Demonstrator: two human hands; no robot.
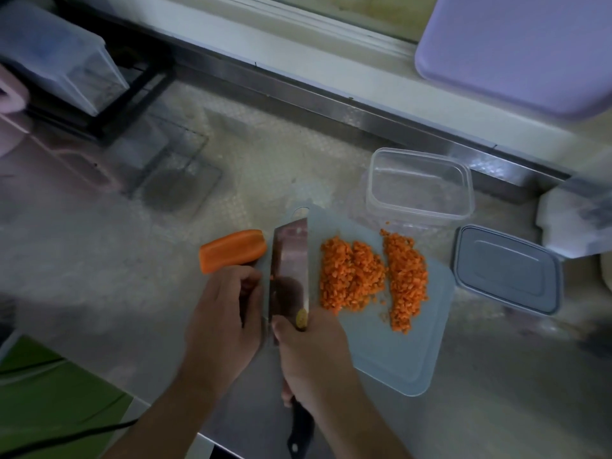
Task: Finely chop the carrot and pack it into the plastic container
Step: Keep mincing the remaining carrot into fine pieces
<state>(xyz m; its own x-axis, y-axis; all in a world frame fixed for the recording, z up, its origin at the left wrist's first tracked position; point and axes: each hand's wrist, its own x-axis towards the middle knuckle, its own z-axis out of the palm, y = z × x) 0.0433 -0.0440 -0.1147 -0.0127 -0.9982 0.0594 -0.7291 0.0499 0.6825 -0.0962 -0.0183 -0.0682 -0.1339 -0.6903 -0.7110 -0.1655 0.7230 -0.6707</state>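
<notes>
Nearest to us are our two hands, low in the middle of the view. Our right hand (pixel 308 346) has its fingers curled round the black handle of a knife (pixel 289 270), and the wide blade stands on its edge across the left end of a pale cutting board (pixel 397 352). Our left hand (pixel 222 313) lies just beside the blade on its left side, with the fingers bent under, so that the knuckles are close to the steel. We cannot tell what the fingertips press, because the blade and the hand itself hide them; only a small bit of orange shows at the blade.

A large piece of carrot (pixel 231 250), not yet cut, lies just beyond the left hand, at the left edge of the board and partly over the bench (pixel 116 260). To the right of the blade, on the board, we see the chopped carrot (pixel 371 276) in two heaps side by side, with some loose bits around them.

Behind the board, at its far right corner, stands the clear plastic container (pixel 420 183), open, with no carrot in it. Its grey lid (pixel 506 270) lies flat on the bench to the right of the board, apart from the container. A lilac tray (pixel 516 51) leans near the window at the upper right. At the far left stands a clear box (pixel 66 54) on a dark frame.
</notes>
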